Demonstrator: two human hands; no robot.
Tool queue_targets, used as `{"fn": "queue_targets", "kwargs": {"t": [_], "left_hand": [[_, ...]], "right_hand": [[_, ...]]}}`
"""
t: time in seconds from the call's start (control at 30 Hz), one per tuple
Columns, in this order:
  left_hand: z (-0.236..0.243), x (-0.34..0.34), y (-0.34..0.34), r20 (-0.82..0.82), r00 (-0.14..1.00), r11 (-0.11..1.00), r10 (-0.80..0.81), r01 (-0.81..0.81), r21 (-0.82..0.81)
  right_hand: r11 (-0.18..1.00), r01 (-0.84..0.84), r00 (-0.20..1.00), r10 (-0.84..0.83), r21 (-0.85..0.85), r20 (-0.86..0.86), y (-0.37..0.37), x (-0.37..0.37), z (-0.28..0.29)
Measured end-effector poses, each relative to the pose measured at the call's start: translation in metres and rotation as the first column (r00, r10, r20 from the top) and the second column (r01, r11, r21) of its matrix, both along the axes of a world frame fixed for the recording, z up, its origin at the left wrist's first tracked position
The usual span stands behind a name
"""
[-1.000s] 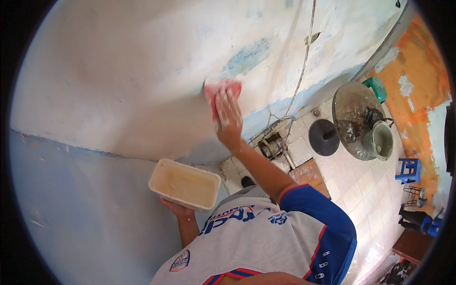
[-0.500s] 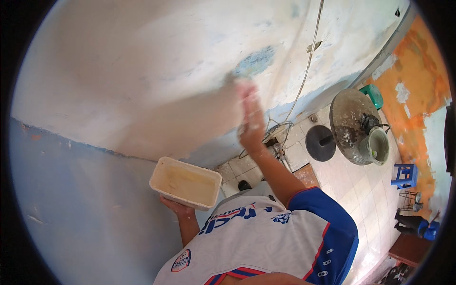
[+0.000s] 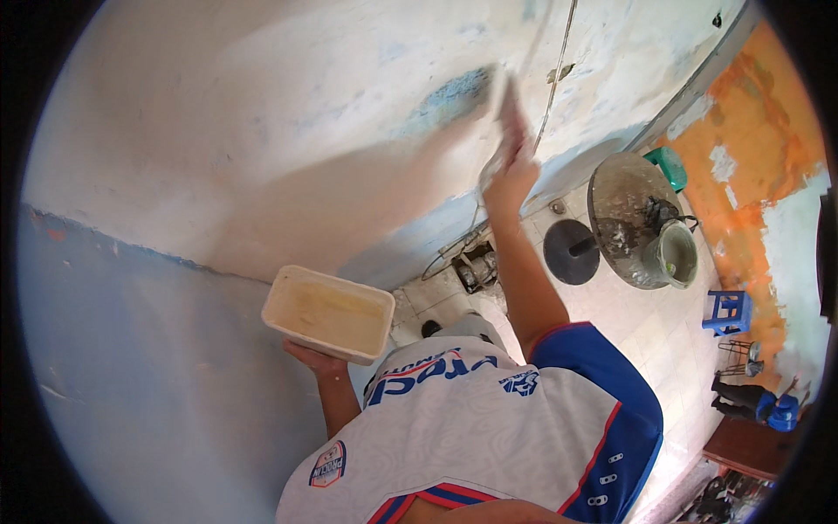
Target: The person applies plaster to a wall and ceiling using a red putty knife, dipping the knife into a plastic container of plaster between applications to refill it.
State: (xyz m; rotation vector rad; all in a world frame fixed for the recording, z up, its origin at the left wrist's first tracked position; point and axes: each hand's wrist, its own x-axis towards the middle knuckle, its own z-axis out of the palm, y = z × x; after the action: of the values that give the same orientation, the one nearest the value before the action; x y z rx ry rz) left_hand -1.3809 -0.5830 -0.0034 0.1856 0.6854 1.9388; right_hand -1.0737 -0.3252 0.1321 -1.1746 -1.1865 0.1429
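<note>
My left hand [image 3: 316, 358] supports a white rectangular plastic tub [image 3: 375, 327] from below and at its near side. A thin pale-yellow, off-white layer lies inside it. Up at the wall, my right hand [image 3: 511, 153] reaches out, smeared by motion and dusted white. A pale, thin edge shows at its fingertips; whether this is a tool or the fingers themselves I cannot tell. Just left of those fingertips is a bare blue patch [image 3: 449, 98] in the whitish wall surface [image 3: 288, 113]. My arm's shadow falls across the wall below.
A cable [image 3: 556, 79] runs down the wall. To the right stand a round stained table [image 3: 611, 196] bearing a grey bucket [image 3: 676, 258] and a black bag, a dark round base [image 3: 567, 253], a blue stool [image 3: 727, 312] and a green container [image 3: 668, 168]. Farther off is another person [image 3: 772, 409].
My right hand has swept right and farther up the wall, past the blue patch. The tub stays in my left hand, shifted slightly up and left in the picture.
</note>
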Motion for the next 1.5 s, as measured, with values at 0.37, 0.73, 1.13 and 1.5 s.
{"fn": "queue_targets", "kwargs": {"t": [0.37, 0.73, 1.13, 1.5], "left_hand": [[0.014, 0.008, 0.011, 0.058, 0.998, 0.999, 0.011, -0.008, -0.048], [0.006, 0.011, 0.006, 0.059, 0.998, 0.997, -0.011, 0.016, -0.08], [0.02, 0.028, 0.033, 0.08, 0.996, 0.999, -0.035, 0.034, 0.009], [0.029, 0.046, 0.065, -0.014, 0.998, 0.984, 0.056, -0.057, -0.17]], "right_hand": [[0.97, -0.23, 0.963, 0.214, -0.084, -0.163, -0.037, -0.043, -0.048], [0.985, 0.018, 0.995, -0.035, -0.172, -0.097, 0.002, -0.053, -0.049], [0.474, -0.844, 0.019, 0.496, 0.252, -0.868, -0.074, -0.028, 0.014], [0.352, -0.673, 0.413, 0.909, -0.65, 0.064, -0.161, -0.06, 0.015]]}}
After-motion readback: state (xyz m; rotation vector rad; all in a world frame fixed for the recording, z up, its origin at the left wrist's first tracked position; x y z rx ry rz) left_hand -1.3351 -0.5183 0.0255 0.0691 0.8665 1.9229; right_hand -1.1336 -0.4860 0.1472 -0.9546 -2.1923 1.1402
